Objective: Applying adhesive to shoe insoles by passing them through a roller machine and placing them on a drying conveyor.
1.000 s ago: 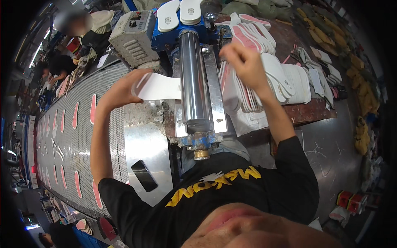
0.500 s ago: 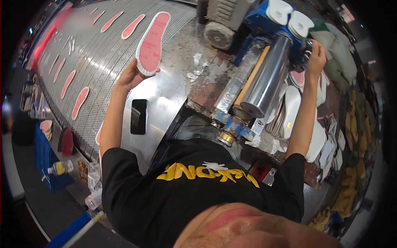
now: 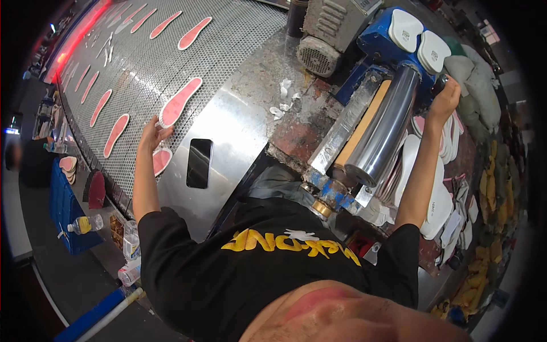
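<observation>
My left hand is over the near edge of a perforated metal conveyor belt. Its thumb and fingers close around the lower end of a pink insole with a white rim, which is low over the belt. Another pink insole sits beside my left wrist, partly hidden by the forearm. My right hand is closed at the far end of a roller machine, on a dark knob that the fingers partly cover. The machine's shiny metal roller lies between my arms.
Several pink insoles lie in rows on the belt. A black phone rests on the metal plate. White insole pieces sit on the blue machine housing, below which more white insoles are piled. A motor stands behind.
My left hand has brought the insole down and left, from above the metal plate to the belt. My right hand stays at the knob. The view has shifted slightly.
</observation>
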{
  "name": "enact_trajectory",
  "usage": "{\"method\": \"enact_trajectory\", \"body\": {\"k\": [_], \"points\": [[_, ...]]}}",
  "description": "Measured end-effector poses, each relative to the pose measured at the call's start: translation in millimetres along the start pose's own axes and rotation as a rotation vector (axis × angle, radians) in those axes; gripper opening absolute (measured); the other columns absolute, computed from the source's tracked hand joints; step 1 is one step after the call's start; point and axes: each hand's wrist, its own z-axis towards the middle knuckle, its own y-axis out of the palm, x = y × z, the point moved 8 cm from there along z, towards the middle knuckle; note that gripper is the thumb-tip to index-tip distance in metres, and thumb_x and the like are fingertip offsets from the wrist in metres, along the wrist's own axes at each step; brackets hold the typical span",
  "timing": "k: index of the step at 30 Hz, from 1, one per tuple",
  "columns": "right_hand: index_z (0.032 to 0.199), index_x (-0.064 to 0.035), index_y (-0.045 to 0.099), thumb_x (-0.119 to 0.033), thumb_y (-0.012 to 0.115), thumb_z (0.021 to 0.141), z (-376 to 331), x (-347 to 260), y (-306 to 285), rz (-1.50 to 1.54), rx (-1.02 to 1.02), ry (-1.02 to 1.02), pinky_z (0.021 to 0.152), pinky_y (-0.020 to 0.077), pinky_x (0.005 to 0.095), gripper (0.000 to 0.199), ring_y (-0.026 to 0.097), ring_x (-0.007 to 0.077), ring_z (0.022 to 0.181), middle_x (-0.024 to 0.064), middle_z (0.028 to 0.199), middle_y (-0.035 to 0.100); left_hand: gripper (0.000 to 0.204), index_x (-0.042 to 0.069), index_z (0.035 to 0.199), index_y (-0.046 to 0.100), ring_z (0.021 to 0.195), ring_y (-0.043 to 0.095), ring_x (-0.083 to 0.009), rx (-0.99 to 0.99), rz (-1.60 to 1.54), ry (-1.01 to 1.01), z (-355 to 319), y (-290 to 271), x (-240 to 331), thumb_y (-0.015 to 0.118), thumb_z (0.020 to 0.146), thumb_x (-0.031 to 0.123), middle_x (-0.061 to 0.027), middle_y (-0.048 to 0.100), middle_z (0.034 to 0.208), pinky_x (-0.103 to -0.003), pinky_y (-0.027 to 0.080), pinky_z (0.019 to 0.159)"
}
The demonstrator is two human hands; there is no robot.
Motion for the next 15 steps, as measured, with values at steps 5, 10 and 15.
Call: {"method": "enact_trajectory", "body": {"k": [5,10,15], "points": [[0.093,0.0018,0.058,-0.024,0.042,0.093,-2.6,-5.5,-1.5,-0.146,0.09,-0.143,0.074,0.0437,0.0293,0.03,0.053,0.0167,0.077,0.0077,0.085,0.058,0.059,-0.008,0.135,0.018,0.089,0.063,-0.0394,-0.073,-0.039,0.052,64.4,58.4,21.9,0.04,0.097,0.032,-0.0362,0.035,0.125,-0.04,0.059,0.073],[0.092,0.0022,0.058,-0.028,0.04,0.093,-6.1,-16.3,3.1,-0.258,0.145,-0.216,0.073,0.0433,0.0314,0.035,0.054,0.0203,0.076,0.0102,0.082,0.058,0.053,-0.009,0.132,0.024,0.091,0.063,-0.0387,-0.23,-0.102,0.027,126.3,154.9,54.1,0.038,0.098,0.03,-0.0341,0.049,0.112,-0.04,0.059,0.073],[0.092,0.0028,0.058,-0.028,0.039,0.093,-8.2,-18.2,0.2,-0.3,0.173,-0.244,0.074,0.0433,0.0321,0.036,0.055,0.0215,0.077,0.0119,0.083,0.059,0.049,-0.002,0.129,0.04,0.085,0.064,-0.0318,-0.043,0.223,0.152,129.7,204.9,83.1,0.046,0.094,0.032,-0.0265,0.051,0.12,-0.034,0.058,0.067]]}}
